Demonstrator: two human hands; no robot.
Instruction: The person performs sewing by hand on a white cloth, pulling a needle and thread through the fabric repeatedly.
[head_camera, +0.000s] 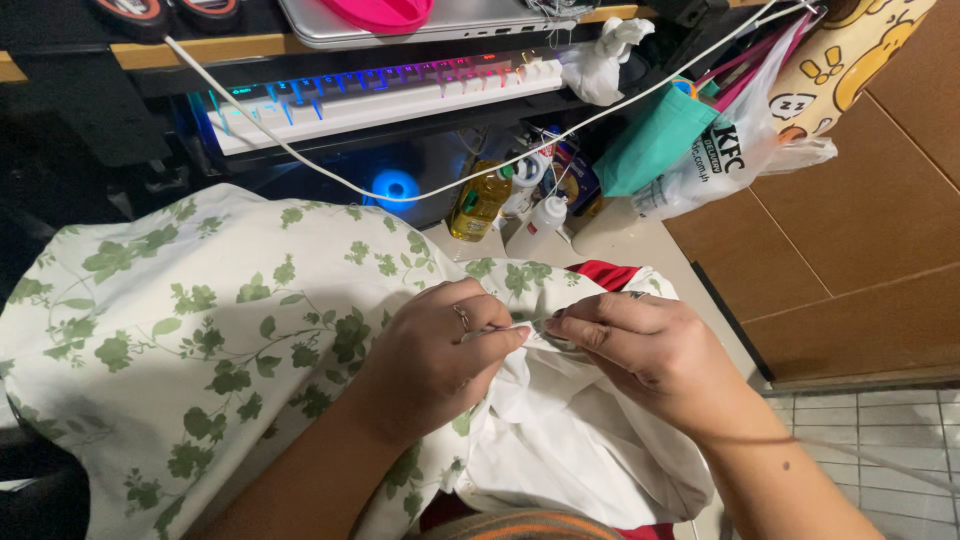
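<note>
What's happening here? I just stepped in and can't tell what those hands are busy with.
A person is working on cloth in their lap. The left hand, with a ring on it, and the right hand pinch the same spot of white fabric, fingertips nearly meeting. A leaf-print cloth drapes over the lap to the left. Ahead are a lit keyboard and a bottle of yellow oil.

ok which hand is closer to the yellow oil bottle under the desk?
Left. The left hand pinches the white cloth below the oil bottle, slightly to its left; the right hand grips the same fold farther out to the right.
</note>
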